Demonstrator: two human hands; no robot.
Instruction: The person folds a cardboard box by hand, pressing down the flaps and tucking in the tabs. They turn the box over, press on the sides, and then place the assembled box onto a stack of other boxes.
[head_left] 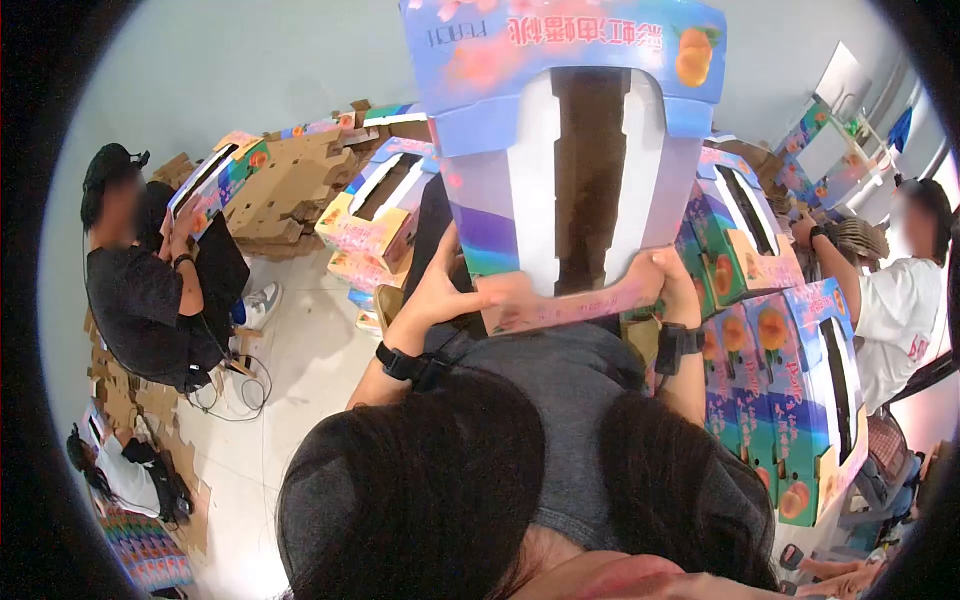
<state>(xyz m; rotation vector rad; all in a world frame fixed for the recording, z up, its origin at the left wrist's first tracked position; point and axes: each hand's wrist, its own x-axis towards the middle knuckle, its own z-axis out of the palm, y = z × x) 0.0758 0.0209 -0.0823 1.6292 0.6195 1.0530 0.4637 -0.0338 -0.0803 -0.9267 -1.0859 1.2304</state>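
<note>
A colourful printed fruit box (475,200) stands upright before my chest, with peach pictures and a long slot-like opening between white flaps. My left hand (445,285) is closed on its lower left corner, thumb on the near edge. At the lower right corner my right hand (668,278) grips the same box, its fingers partly hidden behind it. Both wrists wear black bands. Brown cardboard shows inside the opening.
Folded boxes (375,200) are stacked at the left, beside flat brown cardboard (285,190). More boxes (780,390) stand at the right. A person (150,270) in black handles a box at the left; another person (895,300) in white is at the right.
</note>
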